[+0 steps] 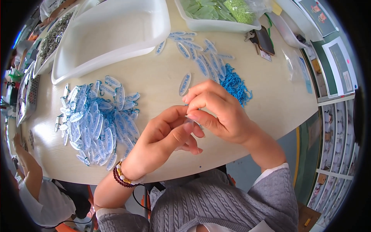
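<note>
Clear pc [189, 120], mostly hidden, btwn L hand [164, 133] & R hand [222, 110]

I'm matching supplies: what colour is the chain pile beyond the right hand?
Blue: the chain pile shows best in the head view.

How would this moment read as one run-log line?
left hand, right hand: fingertips together | anything held: too hidden to tell | left: tag pile | ahead: loose tags, blue chains | far left: white tray

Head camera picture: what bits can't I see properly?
In the head view:
- Whatever is between the left hand and right hand: covered by fingers.
- White tray with green pieces: far side cut off by the top edge.
- Single strands in the blue chain pile: too small, overlapping.
</note>
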Motion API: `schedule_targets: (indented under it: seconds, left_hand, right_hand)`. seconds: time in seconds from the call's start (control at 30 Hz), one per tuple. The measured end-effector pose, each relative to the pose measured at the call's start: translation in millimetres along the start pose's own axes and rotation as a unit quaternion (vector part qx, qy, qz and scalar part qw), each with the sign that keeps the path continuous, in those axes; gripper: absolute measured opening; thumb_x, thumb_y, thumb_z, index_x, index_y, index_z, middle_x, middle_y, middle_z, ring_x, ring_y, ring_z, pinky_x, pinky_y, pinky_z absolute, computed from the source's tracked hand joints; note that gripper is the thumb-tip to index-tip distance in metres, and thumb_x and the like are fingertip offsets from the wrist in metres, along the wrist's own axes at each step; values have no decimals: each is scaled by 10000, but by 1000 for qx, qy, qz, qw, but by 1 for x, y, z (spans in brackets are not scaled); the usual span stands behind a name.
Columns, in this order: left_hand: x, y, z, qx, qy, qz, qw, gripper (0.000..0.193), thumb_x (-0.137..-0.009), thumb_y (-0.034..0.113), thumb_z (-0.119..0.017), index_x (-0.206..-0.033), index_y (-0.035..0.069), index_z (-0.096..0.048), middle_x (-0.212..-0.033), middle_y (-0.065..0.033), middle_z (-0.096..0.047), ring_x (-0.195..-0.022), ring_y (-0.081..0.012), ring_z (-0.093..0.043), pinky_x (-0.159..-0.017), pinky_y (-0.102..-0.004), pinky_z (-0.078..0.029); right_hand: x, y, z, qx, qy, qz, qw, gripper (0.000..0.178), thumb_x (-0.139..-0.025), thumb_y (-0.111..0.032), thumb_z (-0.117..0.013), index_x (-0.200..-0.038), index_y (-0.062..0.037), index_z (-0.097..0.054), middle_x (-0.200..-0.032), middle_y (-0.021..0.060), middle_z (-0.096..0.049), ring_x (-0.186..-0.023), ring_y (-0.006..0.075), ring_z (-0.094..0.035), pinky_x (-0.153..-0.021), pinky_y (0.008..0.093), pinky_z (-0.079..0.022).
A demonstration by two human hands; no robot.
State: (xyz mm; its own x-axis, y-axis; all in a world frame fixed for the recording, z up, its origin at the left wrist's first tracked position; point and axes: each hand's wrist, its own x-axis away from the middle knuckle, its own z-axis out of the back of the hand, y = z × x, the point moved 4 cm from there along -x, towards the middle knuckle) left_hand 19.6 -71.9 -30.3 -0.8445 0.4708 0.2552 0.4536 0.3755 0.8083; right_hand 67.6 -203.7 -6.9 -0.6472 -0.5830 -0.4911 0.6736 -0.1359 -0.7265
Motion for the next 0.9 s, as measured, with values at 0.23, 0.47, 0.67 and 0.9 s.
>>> schedule_targets:
  seconds: [0.23,0.47,0.67,0.9]
  left_hand:
    - [4,7,8,-20,44,-7,999,201,-961,217,-425,-986,39,-517,-695,0,-488,-490,-41,-363,-436,-177,-293]
    - [4,5,1,-92,22,-105,990,192,-957,215,-438,-948,55,-542,-617,33,-433,-497,-27,-312,-436,-172,-240]
    - [-1,1,4,-92,61,-91,990,200,-954,196,-443,-958,33,-560,-606,39,-426,-503,-38,-336,-445,-177,-258]
    - [-1,-2,6,-79,68,-114,988,158,-929,147,-495,-959,5,-558,-849,-17,-568,-764,-82,-529,-704,-230,-434]
  right_hand:
    - [10,20,6,-198,-87,-343,914,430,-932,-382,-453,-940,32,-571,-880,82,-614,-690,105,-572,-652,305,-487]
    - [19,23,-43,-565,-56,-354,744,351,-926,-312,-486,-1089,-8,-556,-992,72,-605,-980,138,-561,-887,279,-443]
    - [17,29,-29,-604,98,-329,719,253,-922,-146,-497,-1132,-21,-565,-987,52,-613,-939,127,-558,-839,278,-451]
    - [0,-5,6,7,94,-73,993,319,-748,40,-652,-1057,-29,-610,-833,106,-633,-779,199,-629,-632,268,-509]
